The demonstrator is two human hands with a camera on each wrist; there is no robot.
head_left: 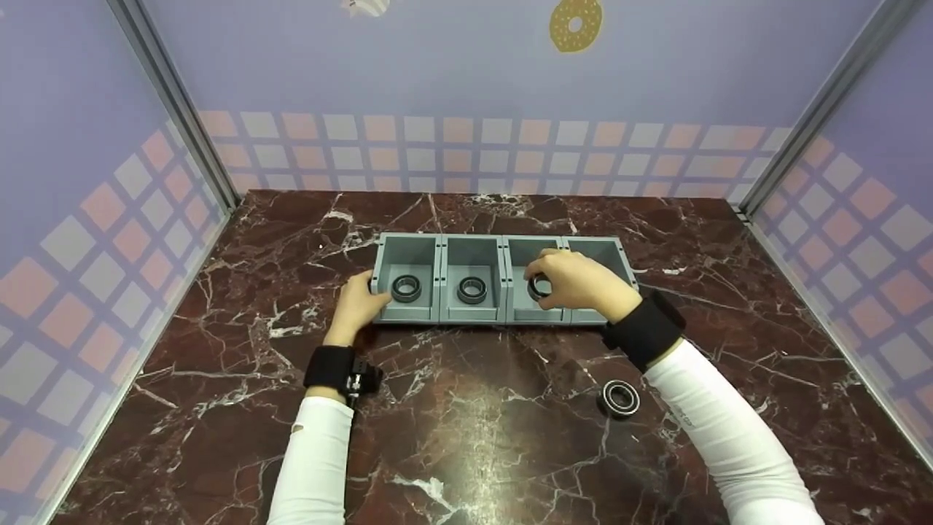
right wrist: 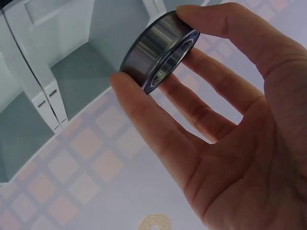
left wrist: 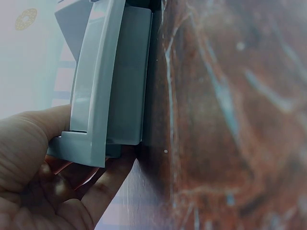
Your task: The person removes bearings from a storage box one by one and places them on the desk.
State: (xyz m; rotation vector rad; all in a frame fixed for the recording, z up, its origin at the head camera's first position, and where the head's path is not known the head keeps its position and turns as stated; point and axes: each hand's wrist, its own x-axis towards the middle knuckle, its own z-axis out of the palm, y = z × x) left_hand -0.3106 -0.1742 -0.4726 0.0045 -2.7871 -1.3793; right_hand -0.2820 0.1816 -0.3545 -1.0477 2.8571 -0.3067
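Observation:
A row of joined grey storage bins (head_left: 474, 318) stands on the table in the head view. My left hand (head_left: 358, 303) grips the row's left end, thumb on the near side and fingers round the outer wall; the left wrist view shows the thumb against the bin's rim (left wrist: 96, 86). Over the third bin from the left, my right hand (head_left: 587, 281) pinches a steel ball bearing (right wrist: 158, 50) between thumb and fingertips, tilted. One bearing (head_left: 406, 289) lies flat in the leftmost bin, another bearing (head_left: 472, 290) in the second. The right hand partly hides the rightmost bin.
A further bearing (head_left: 619, 399) lies on the dark red marbled table (head_left: 466, 423), near the right forearm. Patterned panels (head_left: 466, 80) enclose the back and both sides, with metal posts (head_left: 178, 95) at the corners.

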